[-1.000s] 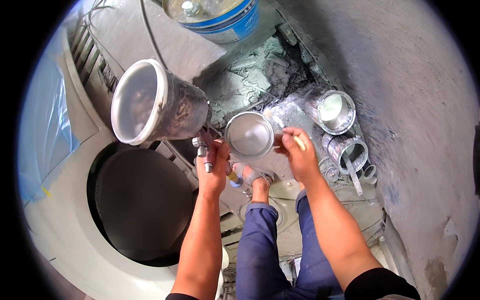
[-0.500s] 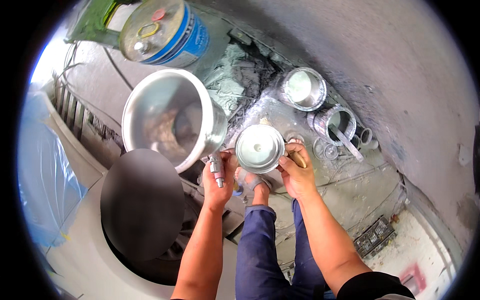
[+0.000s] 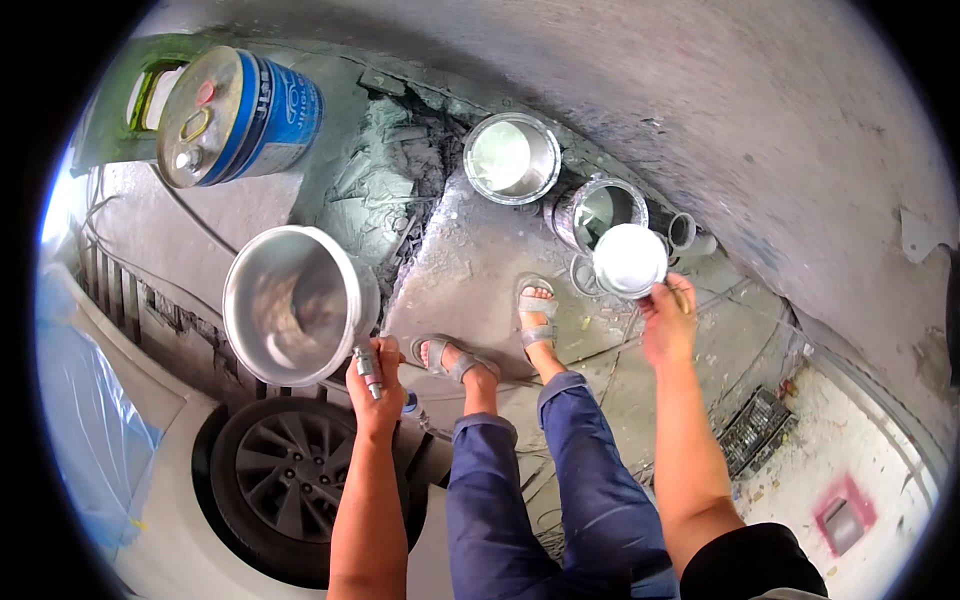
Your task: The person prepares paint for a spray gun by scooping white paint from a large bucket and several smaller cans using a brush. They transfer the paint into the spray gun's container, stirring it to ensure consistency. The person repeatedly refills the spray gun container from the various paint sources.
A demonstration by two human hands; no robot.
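My left hand [image 3: 375, 392] is wrapped round the handle of a spray gun, whose metal fitting [image 3: 367, 372] pokes out beside the thumb. A wide silver cup [image 3: 368, 290], seemingly part of the gun, tilts above that hand; its open mouth shows a shiny inside. What lies at the bottom of the cup is hard to make out. Off to the right, my right hand [image 3: 672, 325] pinches a round silver-white lid [image 3: 630, 260] by its edge. The lid overlaps the near rim of an open can [image 3: 632, 200] in the view; whether they touch, I cannot tell.
Another open can [image 3: 545, 150] with pale contents stands by the wall, with small cups [image 3: 683, 231] farther right. A blue drum [image 3: 270, 110] is at upper left. A car wheel [image 3: 290, 470] and blue plastic sheeting [image 3: 100, 390] are at left. A black grate [image 3: 757, 430] lies at right.
My right hand has carried the lid rightward, away from my left hand, toward the cans. The left hand, with the gun and cup, has shifted left. The view has turned, and my feet now show fully.
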